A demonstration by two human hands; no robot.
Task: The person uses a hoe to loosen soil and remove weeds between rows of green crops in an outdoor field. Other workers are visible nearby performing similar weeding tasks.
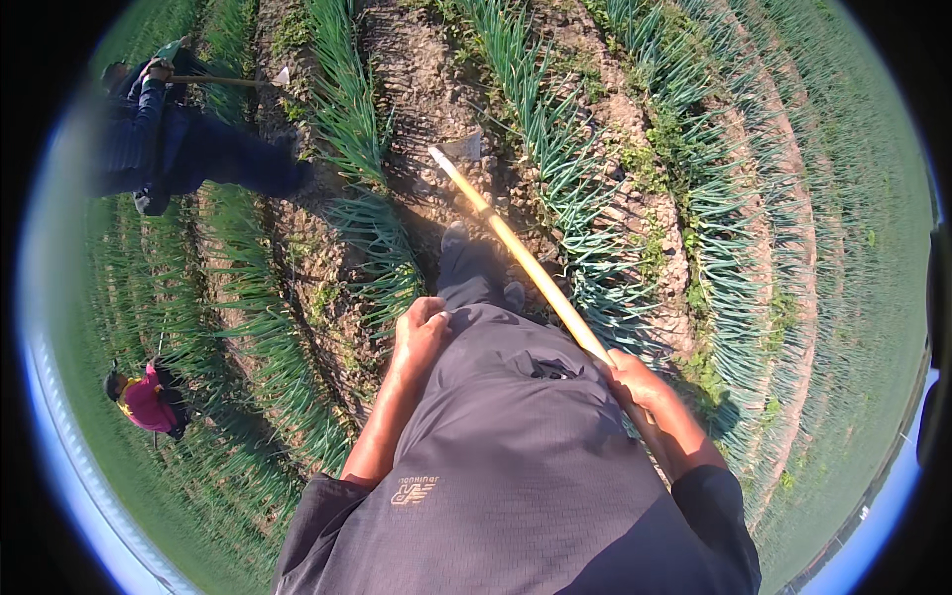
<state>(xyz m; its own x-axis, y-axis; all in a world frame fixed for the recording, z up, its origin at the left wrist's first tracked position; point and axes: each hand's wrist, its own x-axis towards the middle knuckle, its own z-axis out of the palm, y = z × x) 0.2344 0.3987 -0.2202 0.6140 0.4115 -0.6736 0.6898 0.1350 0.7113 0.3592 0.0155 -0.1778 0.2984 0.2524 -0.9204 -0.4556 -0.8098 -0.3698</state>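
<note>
My right hand (636, 383) is closed around the pale wooden handle (532, 264) of a hoe, at my right side. The handle slants forward and left to a flat metal hoe blade (465, 146) low over the bare soil between two crop rows. Beside my left thigh, my left hand (422, 331) is held with curled fingers against dark clothing; no tool shows in it, and whether it pinches the cloth is hidden. Rows of green onion-like plants (569, 186) flank the strip of soil (420, 89) where I stand. One shoe (455, 236) shows ahead of the other.
At upper left, a person in dark clothing (163, 141) holds another long-handled hoe (223, 79) across a neighbouring row. Farther off at lower left is a person in a pink top (149, 401). Low weeds (662, 145) grow between the rows on the right.
</note>
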